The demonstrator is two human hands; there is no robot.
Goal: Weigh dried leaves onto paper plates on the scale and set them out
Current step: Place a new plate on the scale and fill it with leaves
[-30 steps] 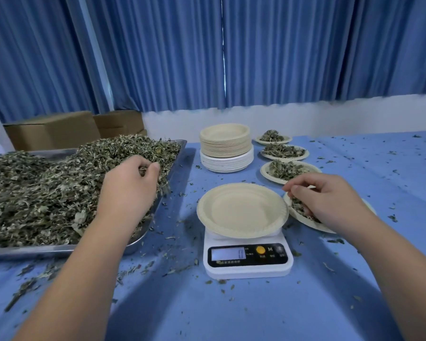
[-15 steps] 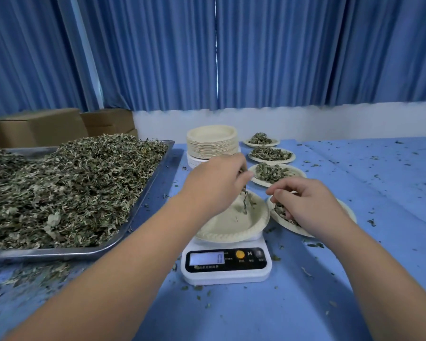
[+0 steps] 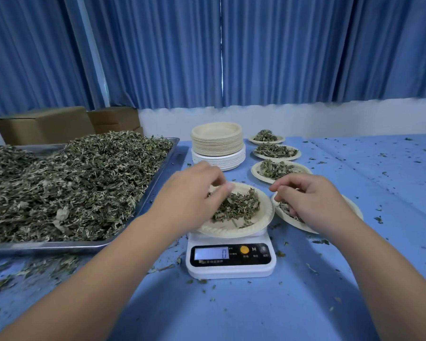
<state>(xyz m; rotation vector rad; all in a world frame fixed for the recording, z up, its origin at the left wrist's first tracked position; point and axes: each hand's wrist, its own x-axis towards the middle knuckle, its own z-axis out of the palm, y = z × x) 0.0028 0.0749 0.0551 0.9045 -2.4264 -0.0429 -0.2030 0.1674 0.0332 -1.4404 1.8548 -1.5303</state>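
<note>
A white digital scale (image 3: 231, 259) stands on the blue table, its display showing 0. On it sits a beige paper plate (image 3: 263, 217) with a small heap of dried leaves (image 3: 239, 205). My left hand (image 3: 192, 195) hovers over the plate's left side, fingers spread apart above the leaves. My right hand (image 3: 310, 200) rests over a neighbouring plate (image 3: 354, 207) to the right, fingers curled into its leaves; whether it pinches any is hidden. A metal tray (image 3: 155, 183) at left holds a big pile of dried leaves (image 3: 67, 185).
A stack of paper plates (image 3: 218, 143) stands behind the scale. Three filled plates (image 3: 277, 153) line up toward the back wall. Cardboard boxes (image 3: 44, 124) sit behind the tray. Leaf crumbs litter the blue tablecloth (image 3: 391, 173).
My left hand left the tray, moved right over the scale's plate and dropped leaves there; the plate now holds a heap. My right hand stayed over the neighbouring plate.
</note>
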